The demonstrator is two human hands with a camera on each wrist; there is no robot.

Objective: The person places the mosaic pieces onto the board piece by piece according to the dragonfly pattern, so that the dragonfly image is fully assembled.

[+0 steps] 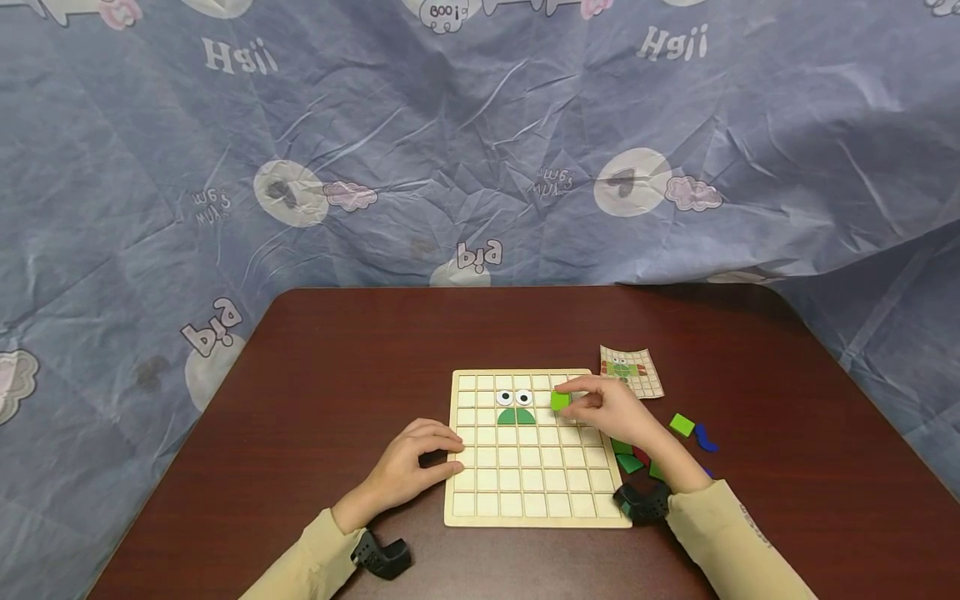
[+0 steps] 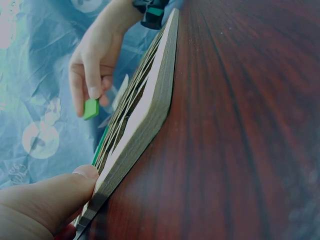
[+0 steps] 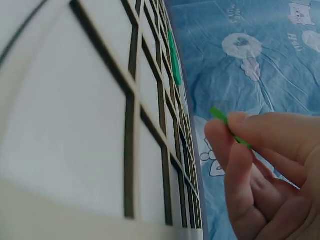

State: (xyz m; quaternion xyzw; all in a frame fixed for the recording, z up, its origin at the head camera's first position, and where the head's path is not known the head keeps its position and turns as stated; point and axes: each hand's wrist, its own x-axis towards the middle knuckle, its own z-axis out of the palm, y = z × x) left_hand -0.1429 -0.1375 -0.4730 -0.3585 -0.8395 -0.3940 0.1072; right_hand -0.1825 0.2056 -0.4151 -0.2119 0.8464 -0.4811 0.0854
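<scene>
A square wooden board [image 1: 508, 480] with a grid of shallow cells lies on the table. Two round eye pieces [image 1: 513, 398] and, just below them, two dark green quarter-round pieces [image 1: 516, 416] sit in its upper cells. My right hand [image 1: 611, 410] pinches a light green square tile [image 1: 560, 401] between thumb and fingers, over the board's upper right part; the right wrist view shows the tile [image 3: 218, 114] edge-on and raised. My left hand [image 1: 411, 458] rests at the board's left edge, thumb [image 2: 60, 197] and fingertips touching the rim.
A small picture card [image 1: 647, 382] with a gridded design lies past the board's upper right corner. Right of the board are loose pieces: a light green tile [image 1: 682, 425], a blue curved piece [image 1: 705, 438], and several green and red ones partly under my right forearm.
</scene>
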